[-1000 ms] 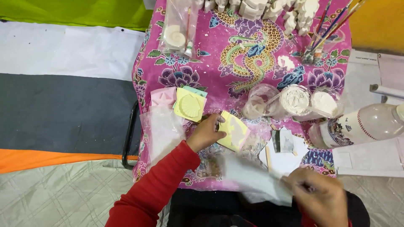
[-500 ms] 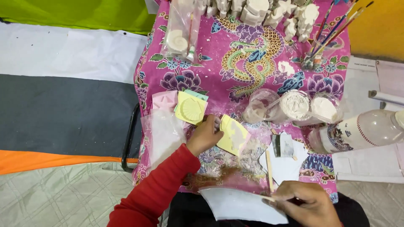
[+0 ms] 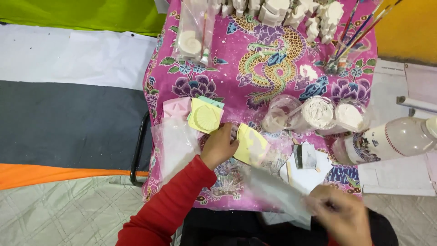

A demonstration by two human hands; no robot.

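My left hand [image 3: 220,146], in a red sleeve, grips a pale yellow mould [image 3: 251,145] by its left edge, tilted on the pink patterned cloth [image 3: 255,77]. My right hand [image 3: 340,214], blurred at the bottom right, holds a clear plastic bag [image 3: 277,193] that stretches up and left toward the mould. A second yellow mould with a shell shape [image 3: 205,116] lies just above the left hand, on top of a green one. A pink mould [image 3: 176,108] lies to its left.
Clear cups of white powder [image 3: 318,112] stand right of the mould, with a plastic bottle [image 3: 387,139] lying beyond. White plaster figures [image 3: 291,11] line the far edge. Paintbrushes [image 3: 355,32] stand in a cup. A bagged plaster piece [image 3: 193,38] lies at top left. Another clear bag [image 3: 175,146] lies left.
My right hand has lifted the plastic bag up from my lap toward the yellow mould. The left hand stays on the mould.
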